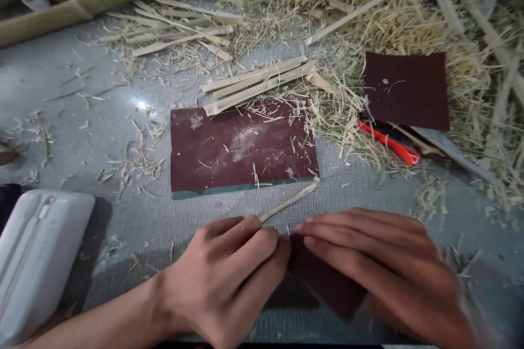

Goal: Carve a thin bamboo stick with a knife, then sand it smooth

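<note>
The left hand [233, 278] was bent into a loose fist, its fingers close together and their tips hidden, so it could not be told whether they were clamped on anything. A slim bamboo stick [289, 203] ran from just beyond its knuckles toward the near right corner of a sandpaper sheet [213, 152]; whether the fingers gripped it or it merely lay behind them was unclear. The right hand [380, 267] had its fingers side by side, clamped on a small maroon sandpaper piece [327, 278], the thumb out of sight. That piece sat tilted beside the left hand, its upper corner touching or almost touching the left fingers.

Past the hands, the sheet lay flat on the grey tabletop [123, 87], dusted with pale powder and shavings, a green strip along its near edge. Split bamboo strips [262, 84] lay together along its far edge. To the right, a curled sandpaper square [405, 90] partly covered a red-and-black tool [393, 144], near a heap of bamboo shavings [380, 27]. Thick bamboo poles [98, 0] stretched across the upper left, and a white rounded case [41, 262] stood at the lower left.
</note>
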`<action>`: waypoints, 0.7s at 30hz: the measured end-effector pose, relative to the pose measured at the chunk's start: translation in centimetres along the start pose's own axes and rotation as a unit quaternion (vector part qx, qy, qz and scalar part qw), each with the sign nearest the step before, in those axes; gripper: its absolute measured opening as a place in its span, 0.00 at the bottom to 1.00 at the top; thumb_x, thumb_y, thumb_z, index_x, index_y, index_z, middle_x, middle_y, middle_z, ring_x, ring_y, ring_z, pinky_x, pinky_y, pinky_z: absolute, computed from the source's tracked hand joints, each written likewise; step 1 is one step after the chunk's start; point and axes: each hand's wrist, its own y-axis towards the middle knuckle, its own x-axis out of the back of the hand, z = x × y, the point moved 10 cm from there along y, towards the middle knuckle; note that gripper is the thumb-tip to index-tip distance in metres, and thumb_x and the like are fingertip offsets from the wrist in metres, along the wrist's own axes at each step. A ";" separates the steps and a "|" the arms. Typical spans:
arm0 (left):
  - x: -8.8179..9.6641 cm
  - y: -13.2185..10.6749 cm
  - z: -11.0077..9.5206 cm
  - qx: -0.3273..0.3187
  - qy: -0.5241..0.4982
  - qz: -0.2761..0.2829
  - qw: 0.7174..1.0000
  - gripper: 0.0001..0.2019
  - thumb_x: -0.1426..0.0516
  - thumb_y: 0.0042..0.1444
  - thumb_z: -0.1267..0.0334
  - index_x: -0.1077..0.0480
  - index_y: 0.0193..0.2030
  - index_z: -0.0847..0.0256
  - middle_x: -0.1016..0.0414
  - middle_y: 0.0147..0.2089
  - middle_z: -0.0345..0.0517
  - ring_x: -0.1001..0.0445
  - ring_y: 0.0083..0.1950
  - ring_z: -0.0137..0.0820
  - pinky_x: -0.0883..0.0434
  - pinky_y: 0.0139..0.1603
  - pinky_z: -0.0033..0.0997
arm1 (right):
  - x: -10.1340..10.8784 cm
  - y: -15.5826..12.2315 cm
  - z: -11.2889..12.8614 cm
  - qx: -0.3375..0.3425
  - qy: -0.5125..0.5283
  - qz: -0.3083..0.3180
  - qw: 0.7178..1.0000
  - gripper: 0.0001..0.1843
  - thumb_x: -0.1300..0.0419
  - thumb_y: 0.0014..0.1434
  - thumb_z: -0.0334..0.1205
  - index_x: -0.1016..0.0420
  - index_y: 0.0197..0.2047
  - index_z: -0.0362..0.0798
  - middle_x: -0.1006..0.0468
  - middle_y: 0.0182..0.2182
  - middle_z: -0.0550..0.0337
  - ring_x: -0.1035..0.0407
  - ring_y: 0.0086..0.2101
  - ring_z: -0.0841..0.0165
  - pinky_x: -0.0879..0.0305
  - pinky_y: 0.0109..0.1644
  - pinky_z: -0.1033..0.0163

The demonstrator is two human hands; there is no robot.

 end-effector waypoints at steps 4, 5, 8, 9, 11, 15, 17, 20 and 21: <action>-0.1 0.4 0.2 0.004 0.000 0.017 1.000 0.04 0.48 0.55 0.72 0.31 0.35 0.67 0.32 0.27 0.44 0.31 0.29 0.30 0.31 0.25 0.31 | 1.2 -0.2 -0.1 -0.069 -0.023 -0.069 0.995 0.13 0.50 0.63 0.28 0.25 0.40 0.46 0.20 0.39 0.60 0.28 0.43 0.73 0.31 0.50 0.67; -0.1 0.4 0.1 0.002 0.000 0.021 1.000 0.04 0.47 0.55 0.71 0.32 0.33 0.66 0.32 0.27 0.44 0.31 0.29 0.31 0.31 0.25 0.31 | 1.4 -0.3 -0.1 -0.076 -0.022 -0.083 0.993 0.12 0.50 0.62 0.28 0.25 0.40 0.46 0.20 0.39 0.60 0.28 0.43 0.73 0.32 0.51 0.67; -0.3 0.2 -0.3 -0.013 0.005 0.024 1.000 0.05 0.49 0.54 0.73 0.33 0.30 0.64 0.33 0.28 0.44 0.31 0.30 0.31 0.32 0.27 0.32 | 0.9 -0.1 0.5 -0.025 -0.007 -0.059 0.998 0.12 0.49 0.61 0.28 0.26 0.43 0.43 0.22 0.43 0.57 0.30 0.47 0.72 0.33 0.54 0.66; -0.3 0.1 -0.5 -0.015 0.007 0.020 1.000 0.06 0.50 0.53 0.73 0.34 0.28 0.63 0.33 0.27 0.44 0.31 0.30 0.31 0.32 0.27 0.32 | 0.7 -0.1 0.7 -0.005 -0.003 -0.044 0.999 0.13 0.50 0.61 0.28 0.26 0.44 0.42 0.22 0.44 0.56 0.31 0.48 0.71 0.33 0.55 0.65; -0.2 -0.1 -0.8 -0.021 0.015 0.004 1.000 0.07 0.50 0.52 0.74 0.36 0.25 0.62 0.36 0.25 0.42 0.33 0.28 0.30 0.34 0.25 0.32 | 0.5 0.1 0.9 0.014 -0.005 -0.029 0.999 0.14 0.52 0.62 0.29 0.27 0.45 0.42 0.23 0.45 0.55 0.31 0.49 0.69 0.32 0.53 0.63; 0.0 -0.4 -1.1 -0.014 0.038 -0.017 0.999 0.11 0.48 0.52 0.73 0.39 0.21 0.60 0.42 0.21 0.38 0.37 0.24 0.28 0.39 0.22 0.31 | 0.4 0.4 1.3 -0.005 -0.032 -0.022 0.999 0.13 0.50 0.62 0.30 0.27 0.46 0.45 0.23 0.45 0.58 0.31 0.48 0.69 0.32 0.53 0.62; -0.2 -0.3 -0.8 -0.007 0.032 0.002 0.999 0.09 0.47 0.54 0.72 0.36 0.23 0.61 0.41 0.21 0.37 0.37 0.24 0.28 0.39 0.21 0.31 | 0.5 0.2 1.4 -0.011 -0.041 -0.033 0.999 0.12 0.49 0.62 0.30 0.26 0.45 0.46 0.22 0.44 0.61 0.31 0.48 0.71 0.34 0.54 0.64; -1.4 0.0 -0.3 -0.014 0.044 0.066 0.997 0.04 0.45 0.56 0.70 0.31 0.37 0.67 0.35 0.25 0.39 0.34 0.25 0.28 0.38 0.20 0.30 | 0.2 -0.2 0.5 0.002 -0.056 -0.018 0.998 0.14 0.52 0.63 0.29 0.26 0.45 0.43 0.23 0.46 0.57 0.33 0.50 0.68 0.35 0.55 0.61; -1.9 0.0 0.0 -0.015 0.074 0.086 0.993 0.07 0.45 0.57 0.69 0.31 0.42 0.70 0.34 0.26 0.40 0.34 0.25 0.28 0.38 0.19 0.30 | -0.1 -0.4 -0.1 0.011 -0.070 -0.003 0.998 0.15 0.53 0.63 0.28 0.27 0.46 0.42 0.24 0.46 0.55 0.33 0.50 0.66 0.35 0.54 0.59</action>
